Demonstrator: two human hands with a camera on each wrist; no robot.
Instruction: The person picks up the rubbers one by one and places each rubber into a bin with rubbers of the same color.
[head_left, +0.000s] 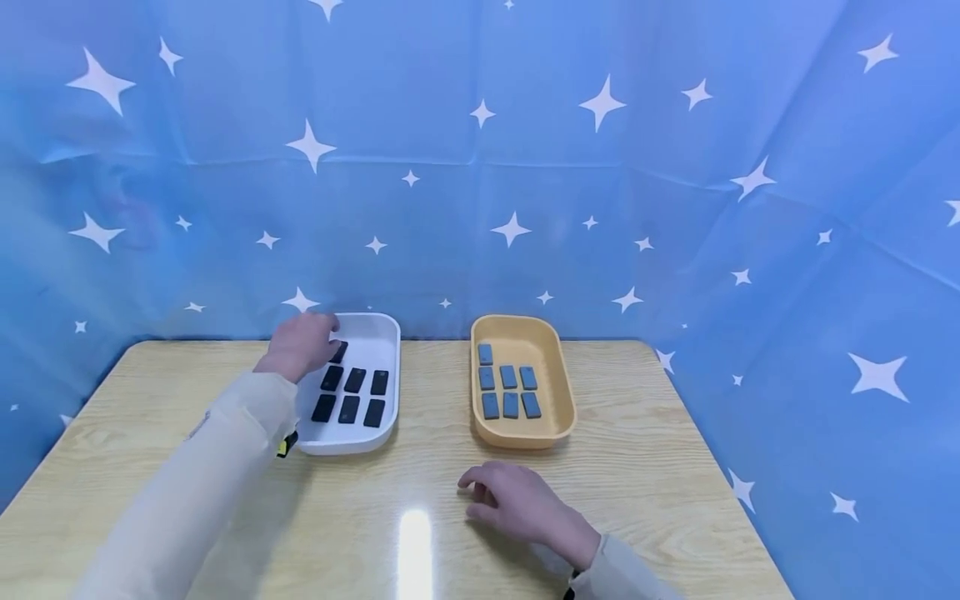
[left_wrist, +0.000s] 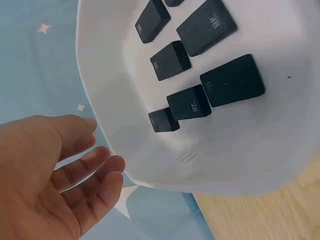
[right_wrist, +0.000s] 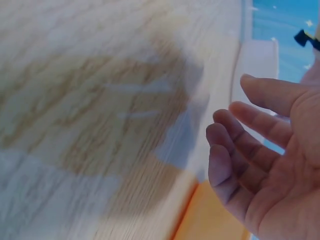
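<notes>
My left hand is over the far left side of a white tray. In the left wrist view its fingers are loosely bent beside the tray's rim, holding nothing. Several black erasers marked 4B lie in rows inside the tray; the hand partly covers the back row from above. My right hand hovers low over the table in front of an orange tray. Its fingers, relaxed and slightly curled, hold nothing in the right wrist view. Several blue-grey blocks are arranged in rows inside the orange tray.
Both trays stand at the back of a light wooden table, with a gap between them. Right behind the table hangs a blue curtain with white stars. A bright light reflection shows on the near tabletop.
</notes>
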